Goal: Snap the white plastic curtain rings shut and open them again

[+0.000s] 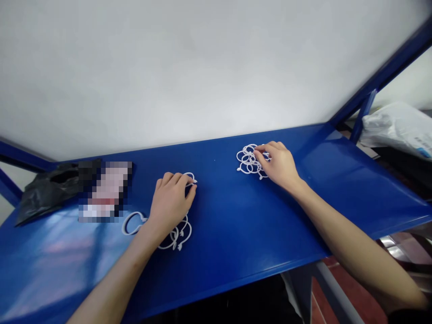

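Note:
Slim white plastic rings, open at one spot with knobbed ends like shower curtain rings, lie in two groups on a blue metal table. My left hand (172, 195) is curled with thumb and forefinger round a white curtain ring (191, 175), part of it hidden by the fingers. Beneath that wrist, several more rings (189, 234) overlap, and a single ring (124, 223) sits to their left. Further right, my right hand (275, 162) pinches at the edge of a tangled pile of rings (248, 159); its palm covers some of the pile.
A black plastic bag (43, 191) and a blurred-out flat item (110, 184) lie on the table's left side (67, 256). Blue frame posts (364, 112) stand at both ends. A white wall (202, 67) closes off the back. A stuffed clear plastic bag (398, 126) is beyond the right end.

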{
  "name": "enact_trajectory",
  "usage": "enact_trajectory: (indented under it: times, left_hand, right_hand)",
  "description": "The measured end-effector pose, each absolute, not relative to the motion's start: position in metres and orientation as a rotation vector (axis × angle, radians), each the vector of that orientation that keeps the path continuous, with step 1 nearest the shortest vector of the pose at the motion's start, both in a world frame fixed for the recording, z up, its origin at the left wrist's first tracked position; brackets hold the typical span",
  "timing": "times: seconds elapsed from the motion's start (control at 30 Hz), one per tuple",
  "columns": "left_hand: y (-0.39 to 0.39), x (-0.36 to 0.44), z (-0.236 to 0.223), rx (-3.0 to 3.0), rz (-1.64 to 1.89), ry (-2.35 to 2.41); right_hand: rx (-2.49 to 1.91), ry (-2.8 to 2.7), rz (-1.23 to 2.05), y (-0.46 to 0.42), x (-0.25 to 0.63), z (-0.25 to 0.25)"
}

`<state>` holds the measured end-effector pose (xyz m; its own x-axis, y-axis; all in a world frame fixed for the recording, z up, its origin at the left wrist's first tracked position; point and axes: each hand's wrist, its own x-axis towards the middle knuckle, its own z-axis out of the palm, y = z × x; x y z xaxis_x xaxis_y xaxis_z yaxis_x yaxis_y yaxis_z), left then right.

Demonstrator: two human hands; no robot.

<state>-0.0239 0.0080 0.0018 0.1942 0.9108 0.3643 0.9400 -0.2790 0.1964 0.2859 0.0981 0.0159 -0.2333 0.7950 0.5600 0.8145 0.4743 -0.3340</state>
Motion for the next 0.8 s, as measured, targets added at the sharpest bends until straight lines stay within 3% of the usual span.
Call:
enact_trajectory:
  times: [0.2,0.47,0.63,0.8]
  left_hand:
    - [0.002,-0.012,0.013,-2.506,-0.861,-1.613]
    - [-0.012,0.009,0.016,-2.863,-0.91,-1.095]
    - [-0.013,0.01,0.015,-2.845,-0.972,-1.128]
    - [-0.015,0.008,0.021,-2.756,-1.167,-1.551]
  right_hand:
    - [-1.07,-2.159,0.121,0.068,0.262,0.02]
    - [-0.882,-2.252,0.992,0.036,0.233,0.009]
    - [-0.846,-2.219,0.86,0.037,0.238,0.01]
    - [-0.684,-2.282,0.628,0.035,0.238,0.013]
